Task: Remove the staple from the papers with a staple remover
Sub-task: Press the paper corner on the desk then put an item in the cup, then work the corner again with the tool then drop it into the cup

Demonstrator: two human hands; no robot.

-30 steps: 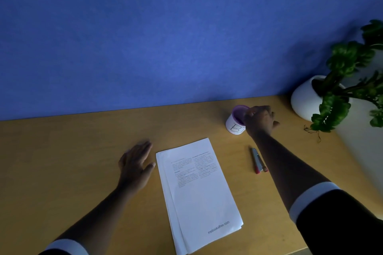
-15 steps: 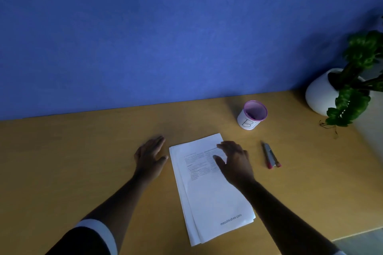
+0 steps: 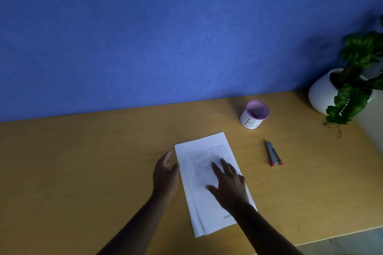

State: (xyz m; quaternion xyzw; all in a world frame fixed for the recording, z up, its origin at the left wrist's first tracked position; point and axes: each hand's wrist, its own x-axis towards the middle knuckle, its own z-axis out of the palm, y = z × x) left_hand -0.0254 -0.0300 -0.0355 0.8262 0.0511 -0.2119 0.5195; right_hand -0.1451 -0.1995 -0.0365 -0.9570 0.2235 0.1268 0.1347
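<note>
A stack of white printed papers (image 3: 204,173) lies on the wooden desk (image 3: 83,171) in front of me, sheets slightly fanned at the left edge. My right hand (image 3: 229,184) rests flat on top of the papers, fingers spread, holding nothing. My left hand (image 3: 165,171) lies on the desk, its thumb side touching the papers' left edge, fingers apart and empty. A grey staple remover with red tips (image 3: 273,154) lies on the desk to the right of the papers, apart from both hands. The staple itself is too small to make out.
A small white cup with a pink rim (image 3: 254,114) stands beyond the papers at the right. A white pot with a green plant (image 3: 323,94) sits in the far right corner. A blue wall (image 3: 165,36) backs the desk. The desk's front edge runs at lower right.
My right hand came back from the cup and settled flat on the papers. My left hand stayed by the papers' left edge. The view shifted slightly left.
</note>
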